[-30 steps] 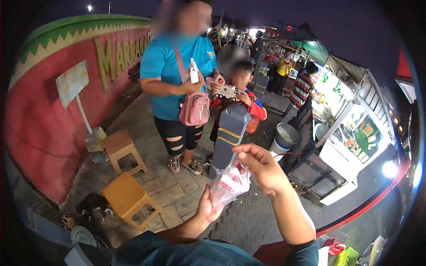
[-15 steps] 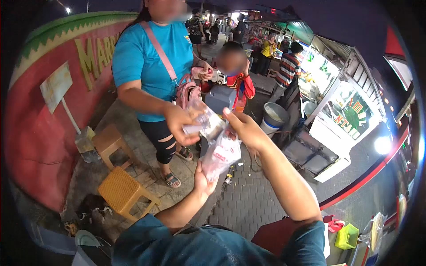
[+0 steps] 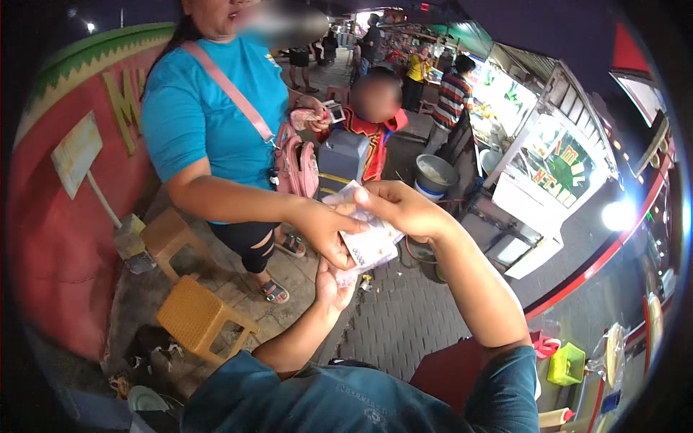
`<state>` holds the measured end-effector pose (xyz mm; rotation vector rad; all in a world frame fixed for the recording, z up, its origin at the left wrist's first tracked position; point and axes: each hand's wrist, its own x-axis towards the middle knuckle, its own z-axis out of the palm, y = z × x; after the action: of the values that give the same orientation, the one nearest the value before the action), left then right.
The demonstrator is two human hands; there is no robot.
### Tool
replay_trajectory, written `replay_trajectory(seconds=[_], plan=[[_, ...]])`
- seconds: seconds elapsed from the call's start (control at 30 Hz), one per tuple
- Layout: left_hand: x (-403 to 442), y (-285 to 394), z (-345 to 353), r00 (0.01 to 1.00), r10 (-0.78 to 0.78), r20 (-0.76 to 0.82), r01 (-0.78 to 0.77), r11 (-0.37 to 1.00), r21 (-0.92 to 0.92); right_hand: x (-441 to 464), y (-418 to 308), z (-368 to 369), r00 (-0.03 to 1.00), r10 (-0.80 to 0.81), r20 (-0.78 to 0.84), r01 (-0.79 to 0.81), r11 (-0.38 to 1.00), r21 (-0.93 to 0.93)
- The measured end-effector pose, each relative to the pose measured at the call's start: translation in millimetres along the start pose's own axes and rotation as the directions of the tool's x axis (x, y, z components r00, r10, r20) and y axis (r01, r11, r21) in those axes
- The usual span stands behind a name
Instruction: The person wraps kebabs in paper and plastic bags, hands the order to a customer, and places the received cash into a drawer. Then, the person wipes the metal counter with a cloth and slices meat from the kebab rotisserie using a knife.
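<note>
Pale purple banknotes (image 3: 371,246) are spread in front of me, gripped between two people's hands. My right hand (image 3: 404,211) pinches their upper edge, thumb on top. From the left, the hand (image 3: 322,227) of a person in a blue shirt also has its fingers on the notes. Below them my left hand (image 3: 335,290) is curled, palm up, around the bottom of a clear plastic bag (image 3: 348,277). Most of that bag, and what is in it, is hidden behind the notes and the other hand.
The person carries a pink bag (image 3: 297,162); a child (image 3: 375,108) is behind a grey seat-like object (image 3: 342,154). Plastic stools (image 3: 196,307) stand left, near a red wall (image 3: 68,252). A lit food cart (image 3: 552,177) and a bucket (image 3: 435,173) are right; a green basket (image 3: 567,363) sits lower right.
The other person's hand and the banknotes have come further over the plastic bag, covering most of it. My right thumb now lies on the notes. The view has shifted slightly right.
</note>
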<state>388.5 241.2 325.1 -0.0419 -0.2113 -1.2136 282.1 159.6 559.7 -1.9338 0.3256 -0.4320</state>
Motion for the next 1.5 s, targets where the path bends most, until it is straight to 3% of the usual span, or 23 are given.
replay_trajectory(seconds=[0.03,0.13,0.23,0.27,0.3,0.37,0.4,0.5,0.57,0.63,0.7,0.83,0.93,1.0,1.1,1.13,1.23,1.27,1.3,1.33,1.4,1.43,1.5], plan=[[1,-2,-5,0.999,-0.019,-0.034,0.019,1.000,-0.014,-2,8,-5,0.994,-0.104,0.027,0.106,0.993,-0.044],[0,-7,-8,0.981,-0.091,-0.169,0.085,0.995,-0.046,-5,28,-17,0.986,-0.148,-0.077,0.106,0.911,-0.398],[5,-14,-10,0.989,-0.129,-0.068,0.130,0.991,0.012,1,14,-21,0.967,-0.031,-0.252,-0.066,0.928,-0.367],[5,-15,17,0.992,-0.128,0.006,0.128,0.991,0.038,6,14,-28,0.954,-0.178,-0.241,0.093,0.940,-0.327],[10,-20,28,0.996,-0.080,-0.028,0.081,0.996,0.026,5,-3,-27,0.946,-0.078,-0.315,-0.010,0.963,-0.268],[21,-29,29,0.998,-0.031,-0.054,0.031,1.000,0.001,24,3,-46,0.912,-0.263,-0.314,0.139,0.920,-0.366],[26,-31,22,0.999,-0.029,-0.045,0.029,1.000,-0.012,28,-10,-48,0.903,-0.319,-0.288,0.184,0.892,-0.412],[40,-33,9,0.994,-0.095,0.058,0.100,0.989,-0.106,40,-43,-46,0.973,-0.146,-0.176,0.050,0.886,-0.461],[44,-36,-8,0.994,-0.102,0.040,0.107,0.983,-0.150,54,-40,-45,0.961,-0.275,0.003,0.223,0.774,-0.593],[43,-41,0,0.998,-0.067,-0.022,0.062,0.984,-0.167,60,-33,-32,0.946,-0.314,0.076,0.285,0.700,-0.654],[40,-41,-5,0.998,-0.052,0.044,0.059,0.982,-0.182,51,-39,-22,0.896,-0.413,0.161,0.400,0.597,-0.696],[42,-35,-34,0.998,0.016,-0.059,-0.012,0.997,0.072,26,-26,0,0.798,-0.598,0.081,0.427,0.465,-0.775],[31,-23,-6,0.993,-0.069,-0.092,0.064,0.996,-0.054,15,-13,18,0.777,-0.622,-0.095,0.307,0.506,-0.806],[23,-23,8,0.992,-0.064,-0.111,0.062,0.998,-0.014,12,-9,21,0.755,-0.647,-0.112,0.287,0.479,-0.830],[23,-20,-7,0.987,-0.162,0.006,0.161,0.974,-0.158,10,-5,19,0.695,-0.699,-0.169,0.283,0.482,-0.829],[26,-19,-24,0.969,-0.234,0.078,0.247,0.909,-0.335,10,0,21,0.610,-0.753,-0.245,0.274,0.490,-0.827],[25,-18,-11,0.958,-0.285,0.038,0.277,0.880,-0.385,-30,12,27,0.564,-0.715,-0.413,0.189,0.598,-0.779],[24,-17,-7,0.955,-0.295,0.023,0.282,0.881,-0.379,-53,19,37,0.598,-0.579,-0.555,0.152,0.761,-0.631],[26,-14,-40,0.940,-0.314,0.136,0.342,0.887,-0.310,-80,27,48,0.627,-0.406,-0.664,0.100,0.888,-0.448],[15,-12,-26,0.946,-0.309,0.094,0.323,0.891,-0.320,-103,41,58,0.618,-0.308,-0.723,0.102,0.944,-0.315],[-4,-11,-2,0.956,-0.275,0.100,0.293,0.908,-0.298,-159,80,87,0.615,-0.046,-0.787,0.024,0.999,-0.039],[-21,-19,-4,0.942,-0.322,0.093,0.334,0.923,-0.190,-191,103,103,0.612,0.096,-0.785,-0.048,0.995,0.084],[-64,-40,6,0.865,-0.494,0.087,0.494,0.869,0.028,-251,133,147,0.534,0.166,-0.829,-0.107,0.986,0.129]])
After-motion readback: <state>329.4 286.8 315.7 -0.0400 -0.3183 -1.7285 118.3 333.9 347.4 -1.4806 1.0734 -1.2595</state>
